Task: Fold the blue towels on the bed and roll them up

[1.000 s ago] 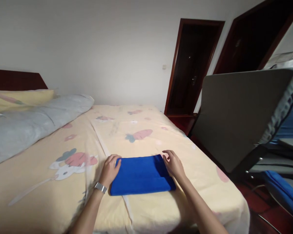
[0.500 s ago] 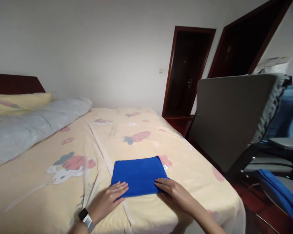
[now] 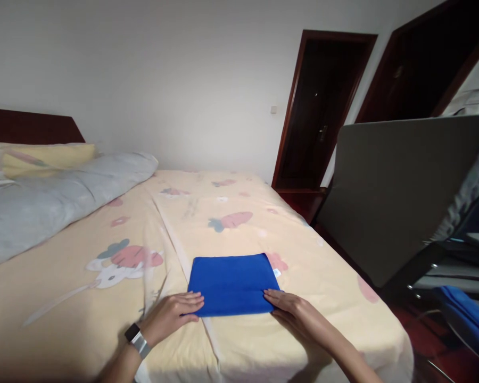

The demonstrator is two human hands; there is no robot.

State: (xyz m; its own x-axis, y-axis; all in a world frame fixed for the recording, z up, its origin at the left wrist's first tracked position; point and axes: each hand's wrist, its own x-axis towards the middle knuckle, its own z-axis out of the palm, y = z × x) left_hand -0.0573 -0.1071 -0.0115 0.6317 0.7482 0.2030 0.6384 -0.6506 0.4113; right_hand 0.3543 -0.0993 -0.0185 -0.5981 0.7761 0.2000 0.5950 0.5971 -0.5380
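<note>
A folded blue towel lies flat on the yellow bed sheet, near the bed's front edge. My left hand, with a watch on the wrist, rests at the towel's near left corner, its fingers stretched flat and touching the cloth. At the near right corner, my right hand lies with fingers stretched out, the tips on the towel's edge. Neither hand grips anything.
A grey quilt and a yellow pillow lie at the bed's far left by a dark headboard. A grey slab leans beside the bed on the right. Dark doors stand behind; blue cloth lies at the lower right.
Both hands came from the towel's far side corners to its near edge, and the towel now lies folded smaller. In the last half second the hands slid slightly outward to the near corners.
</note>
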